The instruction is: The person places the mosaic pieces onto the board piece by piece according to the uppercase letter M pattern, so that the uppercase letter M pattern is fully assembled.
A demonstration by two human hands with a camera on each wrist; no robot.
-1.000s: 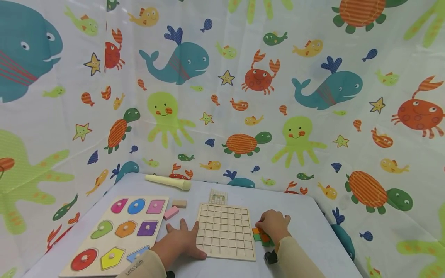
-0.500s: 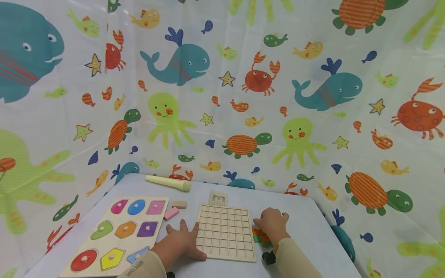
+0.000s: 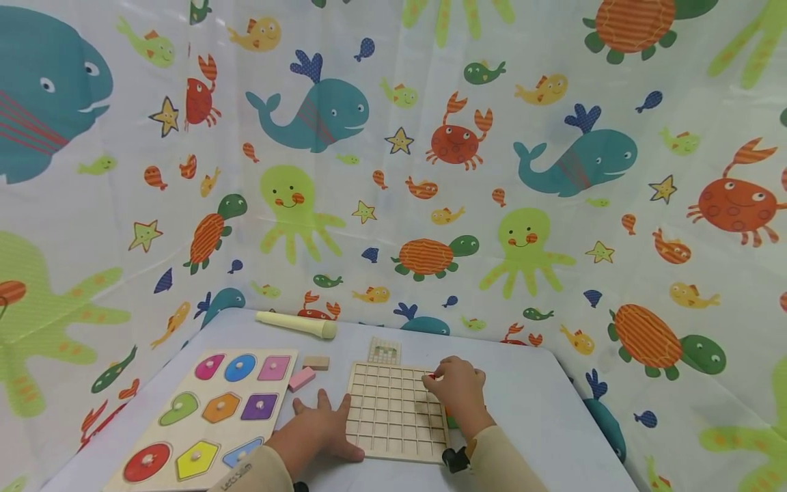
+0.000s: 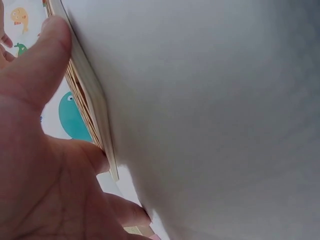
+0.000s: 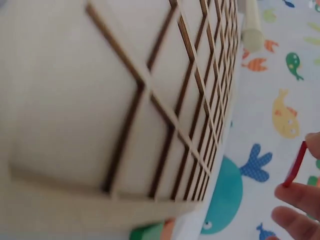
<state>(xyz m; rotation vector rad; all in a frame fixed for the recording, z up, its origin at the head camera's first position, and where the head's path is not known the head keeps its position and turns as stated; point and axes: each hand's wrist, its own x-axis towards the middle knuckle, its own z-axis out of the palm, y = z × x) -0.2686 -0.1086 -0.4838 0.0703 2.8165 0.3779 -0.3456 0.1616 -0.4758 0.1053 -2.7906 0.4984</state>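
Tile (image 5: 296,166) red, thin, flat, btwn R fingers (image 5: 301,195).

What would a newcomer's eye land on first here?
Probably the sea-animal backdrop, whose bright whales, crabs and octopuses fill most of the head view. Next, the colourful shape puzzle board on the left of the white table, beside the pale wooden grid board. Then the right hand pinching a small red piece near the grid's far right corner, with the left hand touching its left edge.
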